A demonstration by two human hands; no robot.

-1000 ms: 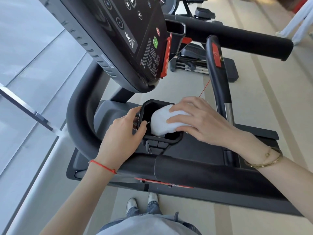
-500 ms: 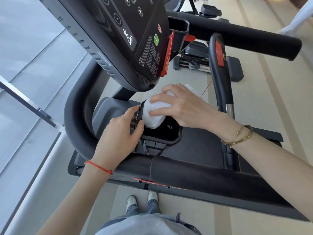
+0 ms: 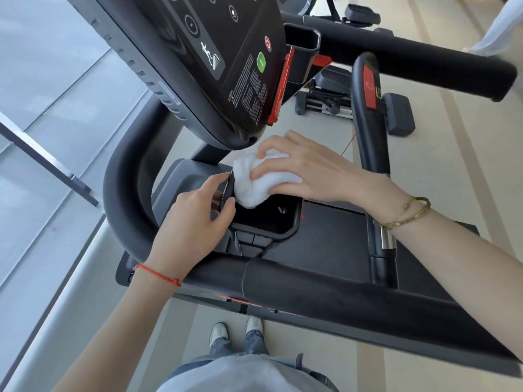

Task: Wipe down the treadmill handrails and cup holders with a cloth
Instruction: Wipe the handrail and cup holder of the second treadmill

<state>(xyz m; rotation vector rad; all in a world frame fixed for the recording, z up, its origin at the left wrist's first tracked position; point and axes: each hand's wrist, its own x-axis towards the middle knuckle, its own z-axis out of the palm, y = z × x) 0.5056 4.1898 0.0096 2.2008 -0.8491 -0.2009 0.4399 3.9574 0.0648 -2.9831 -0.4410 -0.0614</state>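
A person stands at a treadmill, the right hand (image 3: 308, 168) curled over a bunched white cloth (image 3: 256, 182) — soft and fluffy — and pressing it against the far left corner of a black cup holder (image 3: 278, 223). The cup holder is a deep, glossy plastic well with rounded corners; most of its dark hollow lies open on the near side of the cloth. The left hand (image 3: 195, 222) grips the cup holder's left rim, thumb on the inner edge and fingers bent over the outer one. A thin red string bracelet (image 3: 158, 275) circles the left wrist and gold bangles (image 3: 407, 213) the right.

A thick padded black handrail (image 3: 325, 295) crosses just below the cup holder and curves up around the left side. The slanted console (image 3: 215, 60), matte black with printed icons and a green button, overhangs the cloth from above, touching neither hand. An upright grip (image 3: 368, 114) with a red patch rises just right of the right hand. Pale beige flooring (image 3: 441, 193) runs beneath — with glass panels (image 3: 51, 114) at left. The person's shoes (image 3: 236, 331) show between the machine and a grey shirt (image 3: 240, 374).
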